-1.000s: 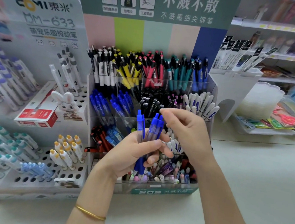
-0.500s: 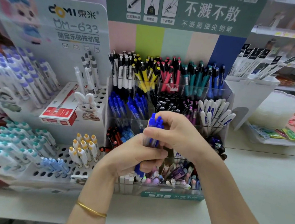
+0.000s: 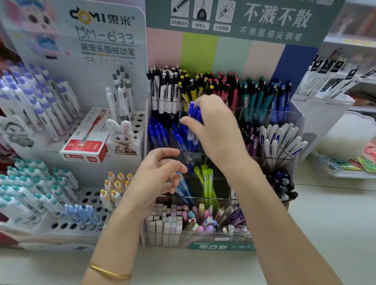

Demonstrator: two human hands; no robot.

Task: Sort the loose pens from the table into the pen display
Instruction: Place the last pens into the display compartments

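Note:
My right hand grips a small bunch of blue pens, held upright over the second tier of the clear tiered pen display, just above the compartment of matching blue pens. My left hand hovers lower, in front of the third tier, fingers spread and curled with nothing in them; a gold bangle is on its wrist. A heap of loose dark pens lies on the table to the right of the display.
A white peg display with teal, purple and yellow-capped pens stands on the left, with a red-and-white box and a rabbit figure. A white holder of boxed pens and a tray of items sit at the right. The white table extends rightward.
The right hand took the blue pens out of the left hand and lifted them up to the blue-pen compartment. The left hand let go and opened. The view moved closer.

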